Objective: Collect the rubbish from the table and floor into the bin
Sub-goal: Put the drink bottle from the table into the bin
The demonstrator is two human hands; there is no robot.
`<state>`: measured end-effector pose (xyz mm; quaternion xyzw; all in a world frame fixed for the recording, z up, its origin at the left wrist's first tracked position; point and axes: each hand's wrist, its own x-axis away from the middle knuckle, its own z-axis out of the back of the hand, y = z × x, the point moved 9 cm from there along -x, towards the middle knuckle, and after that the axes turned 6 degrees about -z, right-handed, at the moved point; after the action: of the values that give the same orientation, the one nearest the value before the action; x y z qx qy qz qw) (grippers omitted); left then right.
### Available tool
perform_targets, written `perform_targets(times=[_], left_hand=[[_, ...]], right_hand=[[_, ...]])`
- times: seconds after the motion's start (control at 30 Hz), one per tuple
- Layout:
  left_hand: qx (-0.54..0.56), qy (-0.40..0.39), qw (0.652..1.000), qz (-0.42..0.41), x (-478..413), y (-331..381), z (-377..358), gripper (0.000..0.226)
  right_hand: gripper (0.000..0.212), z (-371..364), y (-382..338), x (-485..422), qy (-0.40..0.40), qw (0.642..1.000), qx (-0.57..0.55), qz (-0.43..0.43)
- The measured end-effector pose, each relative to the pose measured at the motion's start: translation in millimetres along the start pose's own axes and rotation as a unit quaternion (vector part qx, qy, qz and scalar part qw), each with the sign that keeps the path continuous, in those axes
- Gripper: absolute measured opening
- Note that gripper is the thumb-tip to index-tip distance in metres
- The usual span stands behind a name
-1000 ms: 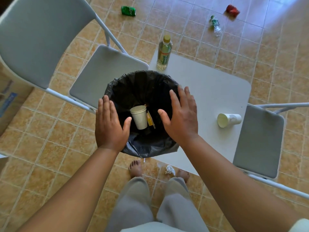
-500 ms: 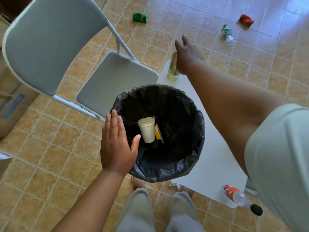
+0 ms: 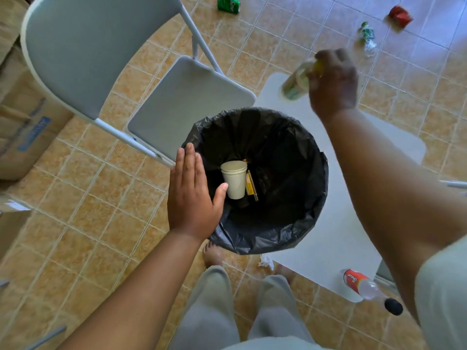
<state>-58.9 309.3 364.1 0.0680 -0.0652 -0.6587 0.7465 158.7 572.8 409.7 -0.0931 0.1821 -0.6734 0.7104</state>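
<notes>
Now the right grip (image 3: 333, 84) curls round the bottle (image 3: 295, 83) (blurred) at the tabletop's (image 3: 336, 269) far corner; left grip (image 3: 192, 195) flat-fingered, empty, at the bin's (image 3: 278, 238) rim.

The bin's liner (image 3: 290, 218) is black, with a cream paper cup (image 3: 235, 180) and a yellow packet (image 3: 250, 184) against it, and the bench (image 3: 328, 261) is white. The floor (image 3: 88, 198) is mottled tan tile with pale grout; far off lie a green can (image 3: 228, 5) and a red wrapper (image 3: 399, 15). Near right, a clear bottle (image 3: 367, 289) has a red label and black cap; the blurred bottle (image 3: 294, 84) shows pale green and yellow.
</notes>
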Motion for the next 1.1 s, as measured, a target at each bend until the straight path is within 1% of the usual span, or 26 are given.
perform_targets(times=[0.07,0.13,0.17,0.23,0.3,0.33,0.4,0.43,0.5,0.57,0.6,0.7,0.77,0.83,0.87,0.93,1.03,1.1], left_hand=[[-0.005,-0.007,1.000,0.005,0,-1,-2,0.079],[-0.008,-0.013,1.000,0.007,0,-2,-3,0.079],[-0.007,-0.014,1.000,0.007,-1,-2,-4,0.078],[0.005,-0.011,1.000,0.006,0,-2,-3,0.077],[0.014,-0.010,1.000,0.005,0,-2,-2,0.076],[0.014,-0.010,1.000,0.005,1,-1,-1,0.077],[0.007,-0.012,1.000,0.004,1,0,-1,0.077],[0.001,-0.013,1.000,0.002,2,0,0,0.077],[-0.006,-0.014,1.000,0.000,1,0,0,0.078],[-0.006,-0.015,1.000,0.000,1,0,0,0.077],[-0.007,-0.015,1.000,0.001,1,-1,0,0.077],[0.000,-0.014,1.000,0.000,1,0,0,0.076],[0.005,-0.012,1.000,-0.005,0,0,0,0.076],[0.006,-0.011,1.000,-0.005,-1,0,-1,0.077],[0.006,-0.012,1.000,-0.005,-1,-1,-1,0.077],[0.005,-0.013,1.000,-0.004,0,-1,-1,0.077],[0.002,-0.015,1.000,0.000,0,-2,-2,0.078],[0.000,-0.017,1.000,0.000,0,-2,-3,0.078]], right_hand=[[0.033,59,-10,25,0.114,0.989,-0.094,0.021],[0.032,112,-17,59,0.210,0.960,-0.176,0.053],[0.031,132,-19,75,0.240,0.943,-0.223,0.063],[0.033,157,-25,99,0.249,0.911,-0.321,0.074],[0.039,163,-34,117,0.236,0.895,-0.370,0.074],[0.041,160,-40,124,0.221,0.896,-0.379,0.072],[0.038,142,-49,134,0.175,0.911,-0.369,0.053],[0.034,127,-54,139,0.144,0.926,-0.346,0.047],[0.027,86,-61,149,0.056,0.957,-0.280,0.042],[0.023,38,-61,162,-0.044,0.976,-0.213,0.035],[0.021,16,-59,167,-0.084,0.979,-0.184,0.028],[0.013,-34,-48,176,-0.160,0.981,-0.110,-0.012],[0.006,-57,-35,174,-0.208,0.972,-0.084,-0.073],[0.010,-71,-24,172,-0.249,0.960,-0.054,-0.119],[0.011,-72,-22,173,-0.259,0.960,-0.011,-0.110],[0.021,-65,-32,175,-0.240,0.969,0.048,-0.044],[0.037,-38,-43,181,-0.167,0.986,-0.003,0.026],[0.040,-13,-45,185,-0.100,0.991,-0.058,0.059]])
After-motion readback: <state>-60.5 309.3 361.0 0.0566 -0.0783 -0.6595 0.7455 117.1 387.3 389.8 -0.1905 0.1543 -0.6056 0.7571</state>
